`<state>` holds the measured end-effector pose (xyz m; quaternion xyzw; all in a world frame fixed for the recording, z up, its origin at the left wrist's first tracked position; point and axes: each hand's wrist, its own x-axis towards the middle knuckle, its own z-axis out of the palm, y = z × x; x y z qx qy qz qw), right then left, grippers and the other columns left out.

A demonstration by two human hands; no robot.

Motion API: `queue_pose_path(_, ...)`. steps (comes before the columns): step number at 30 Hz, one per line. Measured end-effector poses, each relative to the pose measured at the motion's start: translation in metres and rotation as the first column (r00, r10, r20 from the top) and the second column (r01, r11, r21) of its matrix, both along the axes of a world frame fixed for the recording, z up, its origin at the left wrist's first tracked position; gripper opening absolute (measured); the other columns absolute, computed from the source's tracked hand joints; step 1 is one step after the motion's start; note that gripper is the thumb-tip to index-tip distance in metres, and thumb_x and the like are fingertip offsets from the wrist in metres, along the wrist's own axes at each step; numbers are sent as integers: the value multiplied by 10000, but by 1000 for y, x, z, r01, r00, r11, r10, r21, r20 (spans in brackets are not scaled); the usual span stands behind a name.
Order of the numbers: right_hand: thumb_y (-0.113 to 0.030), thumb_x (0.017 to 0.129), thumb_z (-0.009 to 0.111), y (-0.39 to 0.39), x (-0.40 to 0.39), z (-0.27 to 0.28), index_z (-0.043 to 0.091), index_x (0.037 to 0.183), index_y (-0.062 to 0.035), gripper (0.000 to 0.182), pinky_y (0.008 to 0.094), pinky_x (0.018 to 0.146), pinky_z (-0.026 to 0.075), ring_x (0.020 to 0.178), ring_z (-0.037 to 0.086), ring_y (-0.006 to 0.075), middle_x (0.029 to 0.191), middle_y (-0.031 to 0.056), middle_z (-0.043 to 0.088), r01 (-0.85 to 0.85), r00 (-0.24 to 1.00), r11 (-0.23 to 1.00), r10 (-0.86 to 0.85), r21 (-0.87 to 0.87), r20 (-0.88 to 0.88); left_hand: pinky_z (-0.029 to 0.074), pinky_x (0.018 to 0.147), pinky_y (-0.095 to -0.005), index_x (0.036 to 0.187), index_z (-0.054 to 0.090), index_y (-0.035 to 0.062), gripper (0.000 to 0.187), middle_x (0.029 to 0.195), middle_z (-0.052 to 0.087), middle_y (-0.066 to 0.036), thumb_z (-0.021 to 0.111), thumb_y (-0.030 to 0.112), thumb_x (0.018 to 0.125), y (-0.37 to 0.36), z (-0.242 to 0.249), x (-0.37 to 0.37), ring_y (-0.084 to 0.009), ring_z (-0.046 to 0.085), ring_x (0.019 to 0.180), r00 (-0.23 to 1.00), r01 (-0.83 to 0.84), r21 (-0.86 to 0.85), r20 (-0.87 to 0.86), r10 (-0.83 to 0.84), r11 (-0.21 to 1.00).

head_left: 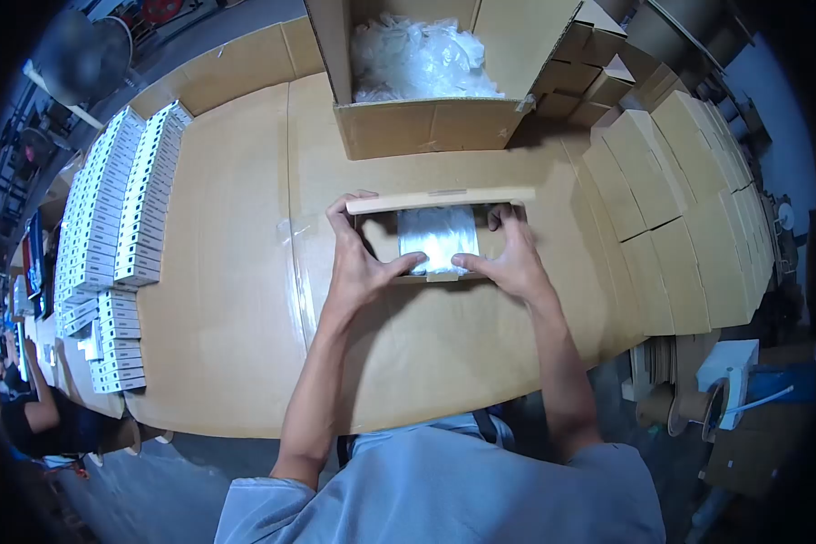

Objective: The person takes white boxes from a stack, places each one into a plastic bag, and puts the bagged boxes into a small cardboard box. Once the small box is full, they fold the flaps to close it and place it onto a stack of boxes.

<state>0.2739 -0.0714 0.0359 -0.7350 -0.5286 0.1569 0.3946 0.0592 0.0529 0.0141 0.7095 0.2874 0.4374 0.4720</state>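
Between my hands is a small cardboard box, its lid raised along the far side. Inside it lies a shiny clear-plastic packet. My left hand grips the box's left end, fingers bent round the raised lid and side, with its thumb at the packet's near left corner. At the right end, my right hand has its fingers curled by the lid, and its thumb presses near the packet's right corner. A small tab shows at the near edge between the thumbs. The undersides of both hands are hidden.
A large open carton with crumpled plastic bags stands beyond the box. Small white boxes are stacked at left, brown cardboard boxes at right. Another person is at the far left. Cardboard covers the table.
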Motion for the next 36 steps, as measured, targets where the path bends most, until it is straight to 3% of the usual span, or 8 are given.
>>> queue_pose_path(5, -105, 660, 935, -9, -13, -56, 524, 1280, 36, 757, 398, 1011, 466, 1151, 566, 287, 1234, 156, 543, 203, 926, 947, -103, 249, -364, 376, 1119, -451, 1103, 413, 93, 817, 1281, 516, -160, 1015, 275, 580, -3, -20, -9, -303, 463, 1318, 976, 53, 125, 203, -78, 991)
queue_pose_path(8, 19, 772, 827, -12, -53, -53, 485, 1290, 4, 621, 353, 1038, 439, 1173, 557, 210, 1222, 124, 589, 524, 849, 784, -455, 332, -267, 352, 1131, -489, 1042, 444, 88, 645, 1339, 520, -170, 917, 391, 725, -7, -36, -20, -331, 462, 1339, 985, 92, 176, 131, -115, 980)
queue_pose_path(11, 32, 812, 786, -18, -84, -59, 485, 1260, 7, 541, 359, 1069, 407, 1243, 499, 196, 1320, 136, 528, 609, 770, 651, -347, 453, -536, 358, 1124, -485, 1038, 458, 90, 482, 1350, 530, -164, 833, 290, 811, -15, -37, -19, -331, 461, 1336, 991, 36, 32, 128, -40, 999)
queue_pose_path(15, -45, 865, 767, -42, -105, -47, 612, 1190, -33, 360, 428, 1129, 345, 1340, 450, 333, 1465, 230, 398, 461, 886, 803, -443, 378, -139, 385, 1099, -457, 1008, 501, 89, 351, 1341, 552, -166, 786, 191, 831, -24, -26, -17, -310, 491, 1306, 996, -21, -4, 91, 22, 1000)
queue_pose_path(20, -81, 810, 839, -40, -115, -40, 728, 1121, -91, 330, 517, 1194, 283, 1479, 295, 437, 1548, 304, 287, 465, 885, 810, -408, 357, -226, 440, 1040, -418, 1016, 557, 72, 366, 1292, 597, -149, 829, 161, 788, -20, -20, -17, -277, 550, 1240, 994, -60, 20, 94, 57, 998)
queue_pose_path(29, -28, 789, 837, -45, -105, -53, 783, 1013, -123, 249, 462, 1182, 313, 1446, 376, 375, 1581, 253, 268, 369, 929, 839, -326, 400, -175, 481, 980, -378, 1006, 598, 64, 389, 1318, 593, -142, 872, 122, 736, -17, -24, -21, -253, 567, 1218, 995, -23, 19, 98, 21, 1000)
queue_pose_path(35, -4, 819, 794, -47, -98, -34, 748, 1018, -84, 220, 452, 1115, 388, 1315, 516, 372, 1509, 249, 390, 421, 901, 823, -332, 381, -278, 402, 1079, -421, 936, 608, 67, 196, 1357, 529, -141, 767, 115, 832, -24, -12, -22, -282, 479, 1319, 999, 28, -60, 22, -26, 998)
queue_pose_path(36, 9, 855, 750, -46, -93, -20, 726, 1028, -41, 182, 434, 1073, 435, 1224, 585, 344, 1386, 212, 540, 477, 879, 796, -424, 374, -218, 335, 1134, -456, 917, 618, 67, 135, 1385, 496, -147, 725, 130, 863, -20, -22, -23, -302, 441, 1355, 999, 36, -16, 14, -35, 999)
